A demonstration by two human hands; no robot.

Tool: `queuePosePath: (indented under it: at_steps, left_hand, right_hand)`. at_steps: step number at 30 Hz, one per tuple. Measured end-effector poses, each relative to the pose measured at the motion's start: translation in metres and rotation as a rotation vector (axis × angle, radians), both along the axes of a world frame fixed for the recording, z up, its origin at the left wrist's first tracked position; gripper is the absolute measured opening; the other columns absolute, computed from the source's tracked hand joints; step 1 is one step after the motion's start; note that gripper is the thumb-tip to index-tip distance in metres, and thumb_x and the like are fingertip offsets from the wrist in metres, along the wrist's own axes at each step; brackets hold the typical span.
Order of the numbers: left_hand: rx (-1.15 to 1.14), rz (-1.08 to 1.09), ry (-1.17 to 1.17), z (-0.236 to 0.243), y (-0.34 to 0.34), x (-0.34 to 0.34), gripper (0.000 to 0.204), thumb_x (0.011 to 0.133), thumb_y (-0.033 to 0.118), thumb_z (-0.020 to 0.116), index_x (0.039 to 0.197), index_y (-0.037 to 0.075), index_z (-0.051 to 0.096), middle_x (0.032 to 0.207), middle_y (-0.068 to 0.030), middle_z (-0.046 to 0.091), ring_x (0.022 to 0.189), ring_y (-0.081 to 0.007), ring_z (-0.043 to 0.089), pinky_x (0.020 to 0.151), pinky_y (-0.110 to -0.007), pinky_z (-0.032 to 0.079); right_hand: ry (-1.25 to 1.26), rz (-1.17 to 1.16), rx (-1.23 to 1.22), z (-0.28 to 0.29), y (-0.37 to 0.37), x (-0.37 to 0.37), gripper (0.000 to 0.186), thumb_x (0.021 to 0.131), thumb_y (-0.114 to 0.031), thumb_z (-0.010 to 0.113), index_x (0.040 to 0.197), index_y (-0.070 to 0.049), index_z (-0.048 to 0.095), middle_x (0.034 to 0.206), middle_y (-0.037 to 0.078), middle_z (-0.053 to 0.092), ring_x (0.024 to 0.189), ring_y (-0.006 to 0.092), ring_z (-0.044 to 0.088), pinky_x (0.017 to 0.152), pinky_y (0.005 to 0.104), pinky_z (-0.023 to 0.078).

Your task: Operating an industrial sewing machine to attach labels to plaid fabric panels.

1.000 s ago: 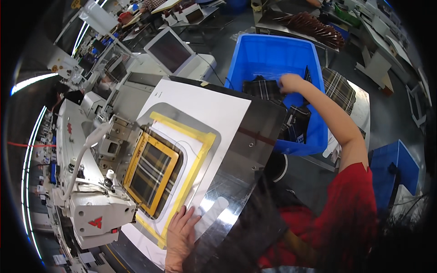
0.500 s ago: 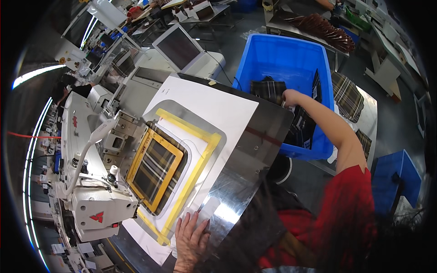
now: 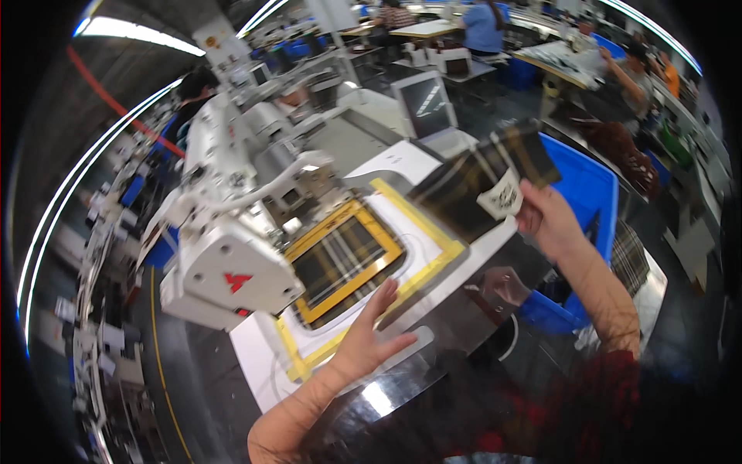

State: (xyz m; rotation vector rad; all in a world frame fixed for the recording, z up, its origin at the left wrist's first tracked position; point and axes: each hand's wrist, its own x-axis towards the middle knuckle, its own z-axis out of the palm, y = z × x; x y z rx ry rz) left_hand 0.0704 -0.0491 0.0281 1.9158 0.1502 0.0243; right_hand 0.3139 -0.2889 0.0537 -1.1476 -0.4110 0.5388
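My right hand [image 3: 550,220] pinches a dark plaid fabric panel [image 3: 464,189] at its edge, by a white printed label [image 3: 501,195]. The panel is raised above the far right of a yellow-taped template [image 3: 440,259] and blurred by motion. My left hand [image 3: 369,339] is open, thumb and fingers apart, over the template's near edge, holding nothing. On the template, a yellow rectangular frame [image 3: 355,284] lies over another plaid piece [image 3: 336,255]. Beside it stands the white head of a sewing machine [image 3: 216,274].
A blue bin [image 3: 599,185] stands right of the table, with more plaid pieces [image 3: 630,255] beside it. A screen [image 3: 425,104] stands beyond the table. Other people sit at work farther off, one in a blue top [image 3: 483,29].
My right hand has come out of the blue bin with a plaid panel and moved over toward the template. My left hand has lifted off the table edge. The view has turned.
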Motion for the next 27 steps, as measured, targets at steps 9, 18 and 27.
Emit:
queuePosePath:
  at_steps: [9,18,27]
  left_hand:
    - [-0.316,0.554,-0.061,-0.003,0.049,-0.043,0.040,0.091,0.022,0.066,0.122,-0.001,0.057,0.114,-0.0078,0.064,0.106,-0.0146,0.057,0.094,-0.030,0.044]
    - [-0.196,0.614,0.047,-0.023,0.072,-0.064,0.042,0.091,0.029,0.065,0.118,-0.003,0.060,0.108,-0.0098,0.067,0.097,-0.0151,0.061,0.087,-0.029,0.047]
    - [-0.248,0.693,0.226,-0.013,0.109,-0.095,0.031,0.101,0.023,0.045,0.111,-0.001,0.062,0.090,-0.0079,0.069,0.068,-0.0106,0.063,0.063,-0.021,0.046]
  right_hand:
    - [0.084,0.599,-0.247,-0.015,0.109,-0.053,0.037,0.091,-0.018,0.062,0.123,0.000,0.055,0.111,0.009,0.063,0.097,0.0154,0.061,0.088,0.0299,0.049]
    - [-0.213,0.634,-0.401,-0.041,0.203,-0.052,0.030,0.093,-0.031,0.062,0.102,-0.003,0.066,0.087,0.002,0.066,0.079,0.0075,0.059,0.074,0.0231,0.047]
    - [-0.222,0.457,-0.613,-0.052,0.223,0.001,0.035,0.093,-0.037,0.061,0.096,-0.002,0.067,0.087,0.004,0.067,0.074,0.0083,0.060,0.069,0.0238,0.048]
